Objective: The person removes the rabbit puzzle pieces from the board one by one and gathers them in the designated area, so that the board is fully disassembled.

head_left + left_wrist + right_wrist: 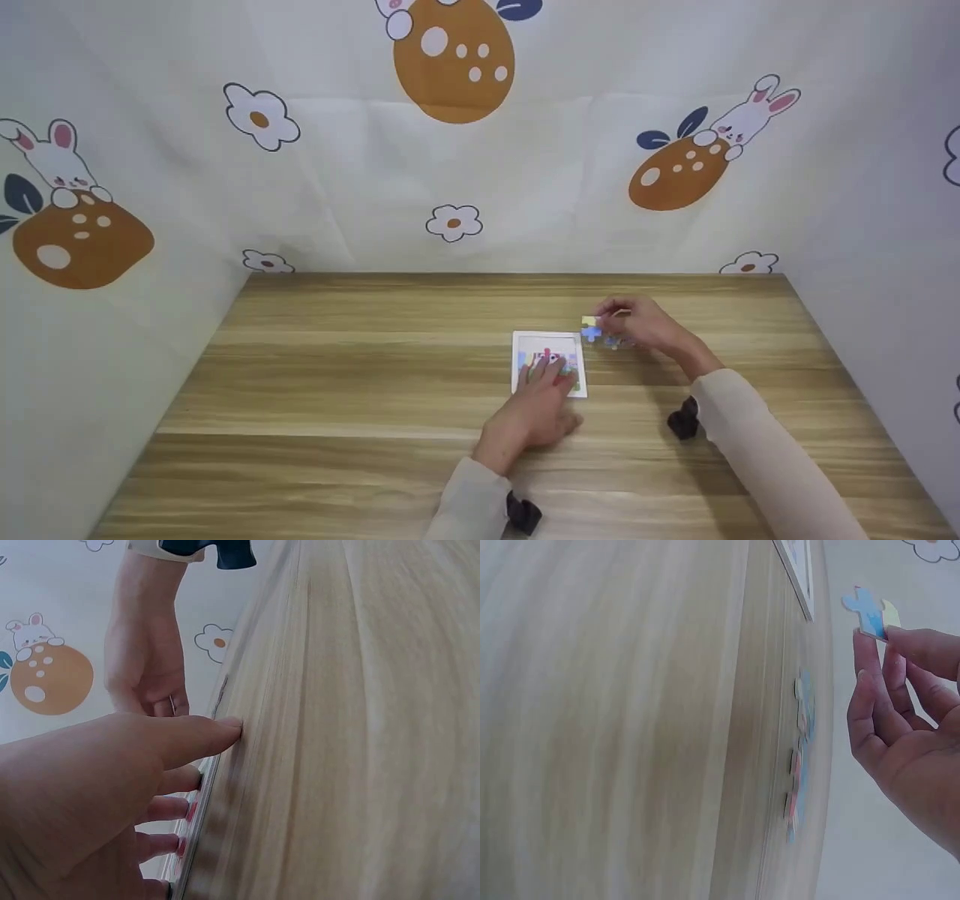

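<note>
Between thumb and fingertips, my right hand [911, 701] pinches a blue and yellow jigsaw piece [870, 615], held above the table. In the head view that piece [591, 328] is just off the upper right corner of a white puzzle frame [517, 367]. My left hand [534, 412] rests with its fingers spread on the frame, over the partly filled picture [547, 355]; the upper part of the frame shows bare white. From the left wrist, the thumb [217, 733] lies against the table beside the frame's edge. The fingers hide much of the picture.
Several loose jigsaw pieces [801, 757] lie on the wooden table [337, 390] under and beside my right hand, partly hidden in the head view. A patterned cloth [360, 172] with rabbits and flowers walls the table's back and sides. Black mounts [682, 420] sit at both wrists.
</note>
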Action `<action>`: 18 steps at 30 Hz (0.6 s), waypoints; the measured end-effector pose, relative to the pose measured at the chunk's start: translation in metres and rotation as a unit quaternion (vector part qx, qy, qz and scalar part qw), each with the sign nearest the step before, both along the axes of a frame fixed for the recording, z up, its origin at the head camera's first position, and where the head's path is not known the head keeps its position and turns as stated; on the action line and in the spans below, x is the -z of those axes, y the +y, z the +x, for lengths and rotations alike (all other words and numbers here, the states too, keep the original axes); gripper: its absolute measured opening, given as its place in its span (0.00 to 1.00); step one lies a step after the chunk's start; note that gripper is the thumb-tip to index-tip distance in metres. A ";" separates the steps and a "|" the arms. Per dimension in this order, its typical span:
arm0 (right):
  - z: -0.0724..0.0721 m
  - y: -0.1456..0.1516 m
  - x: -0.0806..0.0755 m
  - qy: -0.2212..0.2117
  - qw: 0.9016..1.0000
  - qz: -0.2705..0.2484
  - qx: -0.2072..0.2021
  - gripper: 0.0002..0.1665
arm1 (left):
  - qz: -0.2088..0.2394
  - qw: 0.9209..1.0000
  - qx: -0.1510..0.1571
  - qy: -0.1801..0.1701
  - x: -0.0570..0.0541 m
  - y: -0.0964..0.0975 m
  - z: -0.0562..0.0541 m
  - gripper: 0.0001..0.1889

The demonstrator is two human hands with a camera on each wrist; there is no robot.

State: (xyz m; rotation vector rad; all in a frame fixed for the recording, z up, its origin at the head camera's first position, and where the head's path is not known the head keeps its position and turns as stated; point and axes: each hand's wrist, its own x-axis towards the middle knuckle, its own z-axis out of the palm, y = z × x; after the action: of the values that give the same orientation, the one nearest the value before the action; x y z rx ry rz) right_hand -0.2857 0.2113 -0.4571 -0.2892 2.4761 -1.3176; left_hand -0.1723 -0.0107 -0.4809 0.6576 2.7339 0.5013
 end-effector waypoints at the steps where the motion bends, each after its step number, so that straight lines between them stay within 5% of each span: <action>1: 0.000 0.004 0.000 0.001 1.000 0.001 -0.002 0.14 | 0.000 1.000 0.000 0.001 0.000 0.000 0.000 0.35; 8: 0.001 0.034 -0.006 0.029 0.999 0.035 -0.007 0.17 | 0.004 1.000 -0.004 -0.005 0.000 0.000 0.002 0.35; 18: 0.005 0.078 -0.002 0.018 0.996 0.080 0.021 0.18 | -0.002 1.000 -0.005 -0.005 -0.001 0.000 0.001 0.35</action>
State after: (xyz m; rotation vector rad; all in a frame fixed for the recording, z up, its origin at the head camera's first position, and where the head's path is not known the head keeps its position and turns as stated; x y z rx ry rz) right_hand -0.2810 0.2897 -0.4552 -0.2256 2.6119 -1.1294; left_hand -0.1712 -0.0103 -0.4797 0.6390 2.7287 0.4991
